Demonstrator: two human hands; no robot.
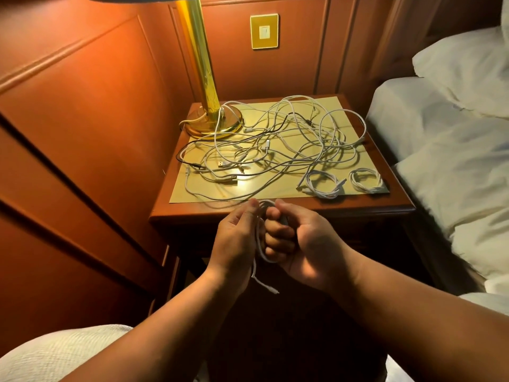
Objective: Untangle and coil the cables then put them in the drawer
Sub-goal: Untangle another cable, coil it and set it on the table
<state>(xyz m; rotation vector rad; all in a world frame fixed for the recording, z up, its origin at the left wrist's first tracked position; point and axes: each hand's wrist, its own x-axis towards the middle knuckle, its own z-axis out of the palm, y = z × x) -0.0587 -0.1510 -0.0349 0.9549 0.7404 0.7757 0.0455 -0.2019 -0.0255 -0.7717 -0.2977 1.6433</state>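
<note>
A tangle of white cables and one black cable (275, 144) is spread over the wooden nightstand (358, 206). Two coiled white cables, one (323, 184) and another (366, 180), lie at the front right of the top. In front of the nightstand, my right hand (297, 238) grips loops of a white cable (260, 244) in a fist. My left hand (237, 238) pinches the same cable just beside it. The cable's free end with its plug hangs down below my hands. The nightstand's front, where a drawer would be, is in shadow behind my hands.
A brass lamp (205, 86) stands at the back left of the nightstand, with cables draped on its base. A bed with white pillows (454, 161) lies close on the right. Wood panelling runs along the left and back.
</note>
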